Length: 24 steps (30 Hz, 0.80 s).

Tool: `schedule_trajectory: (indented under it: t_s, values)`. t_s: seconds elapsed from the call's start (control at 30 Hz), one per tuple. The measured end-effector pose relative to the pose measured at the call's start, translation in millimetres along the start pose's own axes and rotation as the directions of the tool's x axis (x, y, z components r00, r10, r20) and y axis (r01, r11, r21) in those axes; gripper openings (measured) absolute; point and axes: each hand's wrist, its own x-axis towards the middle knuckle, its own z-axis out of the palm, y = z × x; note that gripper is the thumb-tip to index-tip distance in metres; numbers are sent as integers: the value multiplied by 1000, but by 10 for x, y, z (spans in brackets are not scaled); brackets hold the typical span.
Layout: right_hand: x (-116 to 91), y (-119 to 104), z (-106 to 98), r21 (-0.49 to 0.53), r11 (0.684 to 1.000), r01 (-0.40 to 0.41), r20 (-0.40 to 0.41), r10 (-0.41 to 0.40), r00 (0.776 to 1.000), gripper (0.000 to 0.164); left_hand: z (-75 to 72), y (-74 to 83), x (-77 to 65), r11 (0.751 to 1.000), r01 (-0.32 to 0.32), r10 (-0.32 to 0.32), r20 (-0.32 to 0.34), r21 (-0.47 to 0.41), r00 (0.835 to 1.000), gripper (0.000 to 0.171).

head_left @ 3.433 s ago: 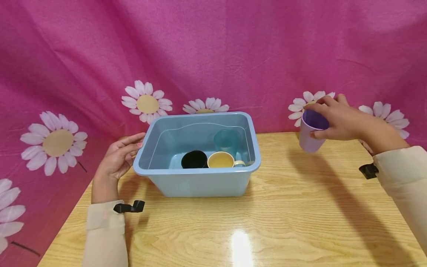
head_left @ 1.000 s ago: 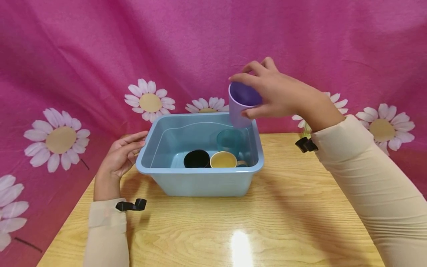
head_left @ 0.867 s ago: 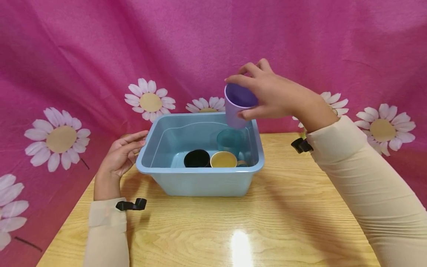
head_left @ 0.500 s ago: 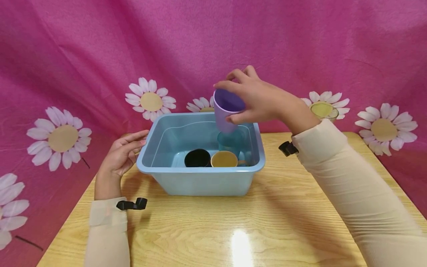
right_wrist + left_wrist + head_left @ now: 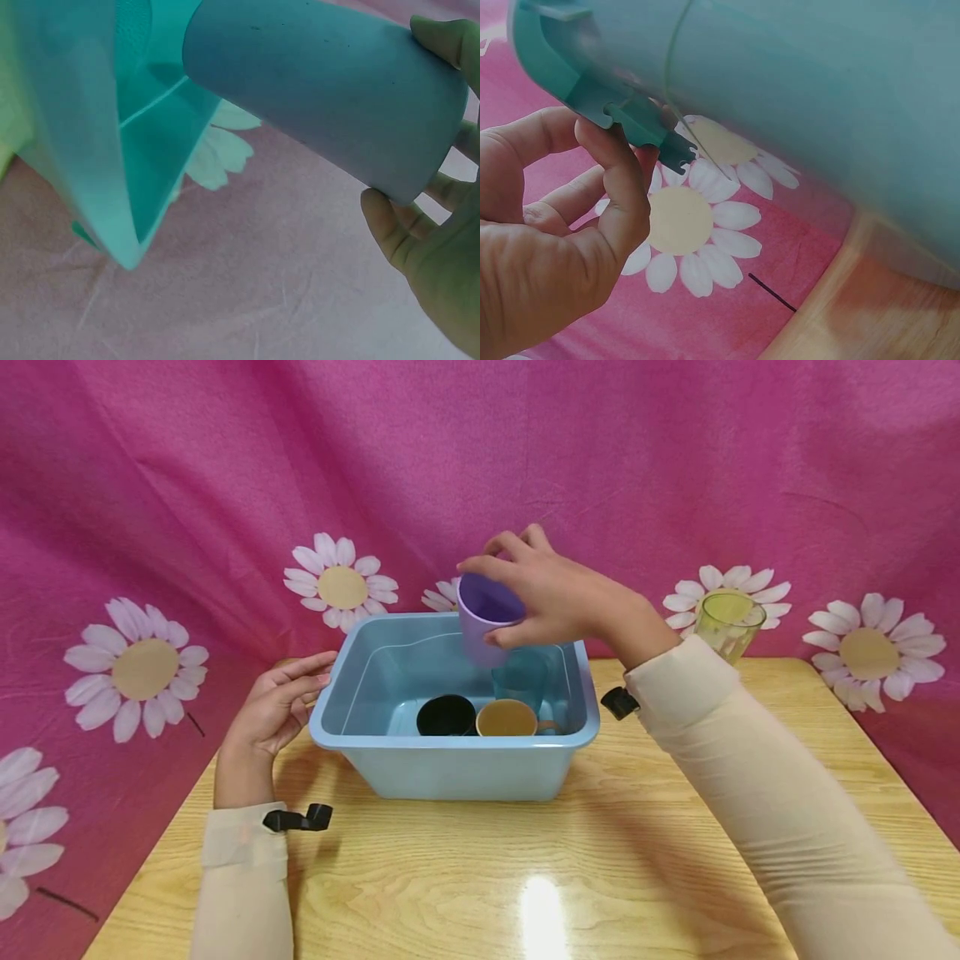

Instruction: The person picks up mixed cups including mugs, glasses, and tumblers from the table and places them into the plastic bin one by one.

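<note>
My right hand (image 5: 555, 593) grips a purple cup (image 5: 482, 631) near its rim, thumb on the near side and fingers across the far side. The cup hangs upright with a slight tilt over the light blue plastic tub (image 5: 450, 768). In the right wrist view the cup (image 5: 322, 90) points its base toward the tub's wall (image 5: 67, 112). My left hand (image 5: 270, 706) holds the tub's left rim, its thumb and fingertips at the edge (image 5: 592, 97) in the left wrist view. Inside the tub stand a black cup (image 5: 446, 717), a yellow mug (image 5: 507, 718) and a clear teal cup (image 5: 525, 677).
A clear yellow-green glass (image 5: 727, 622) stands at the back right of the wooden table (image 5: 420, 877), partly behind my right sleeve (image 5: 750, 777). A pink cloth (image 5: 420, 460) with white daisies hangs behind and to the left.
My right hand has carried the purple cup from the table's right side leftward to above the tub, and lately lower. The yellow-green glass has come into view. My left hand stays at the rim.
</note>
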Motion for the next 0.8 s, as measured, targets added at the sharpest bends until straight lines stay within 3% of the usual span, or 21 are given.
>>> schedule_trajectory:
  t_s: [0.8]
  values:
    - [202, 99, 206, -20, 999, 50, 138, -47, 989, 83, -10, 6, 11, 1000, 11, -11, 2, -12, 1000, 34]
